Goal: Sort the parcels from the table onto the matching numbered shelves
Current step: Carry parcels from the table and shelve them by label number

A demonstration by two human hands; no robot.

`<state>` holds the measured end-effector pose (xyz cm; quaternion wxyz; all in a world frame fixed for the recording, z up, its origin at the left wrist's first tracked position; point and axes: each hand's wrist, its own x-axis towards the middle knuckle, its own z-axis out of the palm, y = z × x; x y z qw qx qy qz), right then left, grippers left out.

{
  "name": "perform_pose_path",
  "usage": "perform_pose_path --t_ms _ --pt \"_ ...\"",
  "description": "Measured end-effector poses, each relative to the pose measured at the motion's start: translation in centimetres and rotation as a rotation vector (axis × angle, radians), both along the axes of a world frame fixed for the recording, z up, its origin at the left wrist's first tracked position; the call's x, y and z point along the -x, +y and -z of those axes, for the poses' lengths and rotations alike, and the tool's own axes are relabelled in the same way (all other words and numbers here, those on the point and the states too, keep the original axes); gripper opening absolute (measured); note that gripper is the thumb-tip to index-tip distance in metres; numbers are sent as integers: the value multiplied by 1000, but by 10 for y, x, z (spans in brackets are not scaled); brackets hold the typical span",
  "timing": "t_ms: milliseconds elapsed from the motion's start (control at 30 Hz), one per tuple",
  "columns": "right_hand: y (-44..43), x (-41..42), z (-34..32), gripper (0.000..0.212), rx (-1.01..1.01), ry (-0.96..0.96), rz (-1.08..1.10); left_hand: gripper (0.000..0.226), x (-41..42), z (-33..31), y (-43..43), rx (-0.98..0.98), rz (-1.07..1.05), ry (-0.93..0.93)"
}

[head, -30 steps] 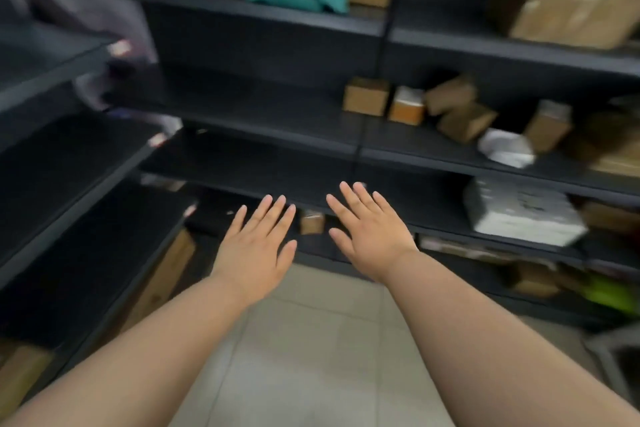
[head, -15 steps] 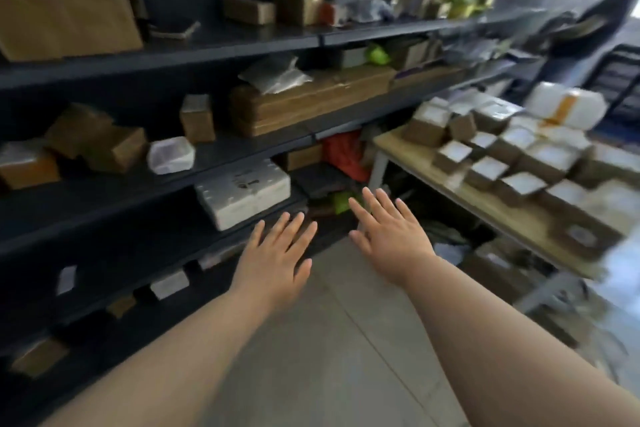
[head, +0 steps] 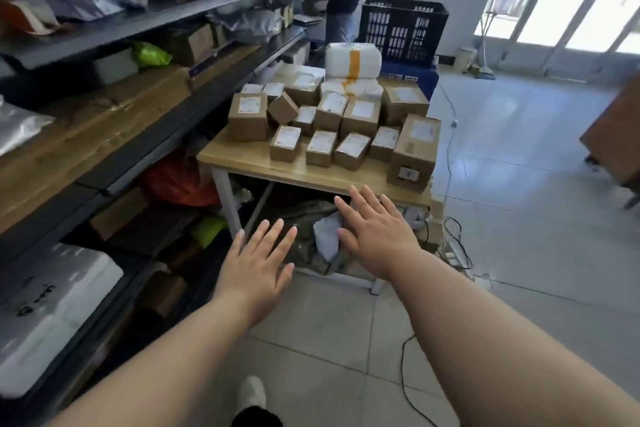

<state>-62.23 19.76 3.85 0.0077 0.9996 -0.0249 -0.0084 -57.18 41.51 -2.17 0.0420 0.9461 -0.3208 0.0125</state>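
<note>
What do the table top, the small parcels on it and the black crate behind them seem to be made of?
Table top: pale wood or wood-look laminate, smooth, slightly glossy; it reflects light near the edge.
Small parcels: brown cardboard, matte, with white paper labels on top.
Black crate: probably moulded plastic, judging by its regular slotted walls.

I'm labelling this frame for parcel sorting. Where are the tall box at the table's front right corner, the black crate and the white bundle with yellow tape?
tall box point(head: 412, 155): head view, brown front face.
black crate point(head: 403, 28): head view, slotted front wall.
white bundle point(head: 337, 59): head view, wrap left of the tape.
</note>
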Motion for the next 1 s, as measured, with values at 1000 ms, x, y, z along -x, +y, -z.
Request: perform_pose_path --t_ms 1000 --pt "-201 -164 72 61 -328 44 903 60 -273 55 -198 20 225 355"
